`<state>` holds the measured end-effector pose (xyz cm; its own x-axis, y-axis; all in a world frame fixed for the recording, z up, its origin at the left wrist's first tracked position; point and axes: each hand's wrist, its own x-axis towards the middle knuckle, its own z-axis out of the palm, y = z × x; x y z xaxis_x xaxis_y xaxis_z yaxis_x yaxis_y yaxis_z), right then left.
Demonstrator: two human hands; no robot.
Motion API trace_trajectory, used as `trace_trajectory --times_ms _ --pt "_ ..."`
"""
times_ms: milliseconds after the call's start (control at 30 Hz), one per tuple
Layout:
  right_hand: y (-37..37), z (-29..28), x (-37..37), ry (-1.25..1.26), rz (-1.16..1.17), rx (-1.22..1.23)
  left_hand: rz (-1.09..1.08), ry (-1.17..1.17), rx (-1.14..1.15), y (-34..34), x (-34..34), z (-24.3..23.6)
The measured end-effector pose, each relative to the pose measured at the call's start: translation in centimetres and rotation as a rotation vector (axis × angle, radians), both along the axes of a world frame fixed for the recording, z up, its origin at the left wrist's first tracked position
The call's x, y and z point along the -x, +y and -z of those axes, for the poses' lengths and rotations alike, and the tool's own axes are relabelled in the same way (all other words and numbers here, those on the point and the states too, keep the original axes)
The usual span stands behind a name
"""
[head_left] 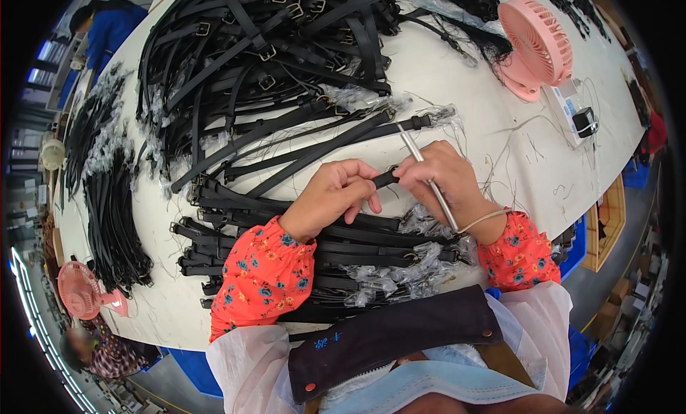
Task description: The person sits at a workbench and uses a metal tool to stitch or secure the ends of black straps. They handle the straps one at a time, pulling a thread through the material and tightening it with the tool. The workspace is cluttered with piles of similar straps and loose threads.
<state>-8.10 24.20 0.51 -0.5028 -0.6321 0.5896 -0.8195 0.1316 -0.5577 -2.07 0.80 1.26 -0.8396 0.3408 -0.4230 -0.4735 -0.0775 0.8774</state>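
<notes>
Between my two hands is a short stretch of black belt [386, 179]. My left hand [334, 194] pinches it from the left with thumb and fingers. My right hand [441, 179] closes on the belt's end, its fingertips meeting the strap close to my left hand. That same hand also carries a slim silver pen-like tool [434, 185], slanted from upper left to lower right across the fingers. What lies under the right fingertips is hidden. Just beneath my hands lies a stack of black belts [357, 235], several with clear plastic wrapping [393, 274] at their right ends.
A large tangled heap of buckled belts [271, 49] covers the far side of the white table [493, 264]. More bundled belts [114, 221] lie at left. A pink fan [536, 42] and a power strip [568, 114] stand far right; another pink fan [80, 291] is at left.
</notes>
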Motion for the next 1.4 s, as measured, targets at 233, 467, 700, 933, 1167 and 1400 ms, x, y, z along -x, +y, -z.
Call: trace_trajectory --times_ms 233,467,700,933,1167,1400 --pt "-0.5 0.8 -0.3 0.175 -0.057 -0.142 0.025 0.007 -0.005 0.1 0.0 0.1" --pt "-0.5 0.7 -0.8 0.033 -0.087 -0.158 0.05 0.011 -0.01 0.0 0.0 0.4" --pt "2.0 -0.9 -0.2 -0.421 -0.048 0.056 0.023 -0.001 0.005 -0.3 0.1 0.3" --pt "2.3 -0.9 -0.4 -0.566 -0.003 0.192 0.022 0.306 0.215 0.1 -0.3 1.6" --pt "2.2 -1.1 -0.7 -0.706 0.046 0.175 -0.068 0.715 0.565 1.0 -0.8 1.4" --pt "3.3 -1.0 -0.8 -0.801 -0.103 0.102 -0.016 0.911 0.76 0.9 -0.9 1.0"
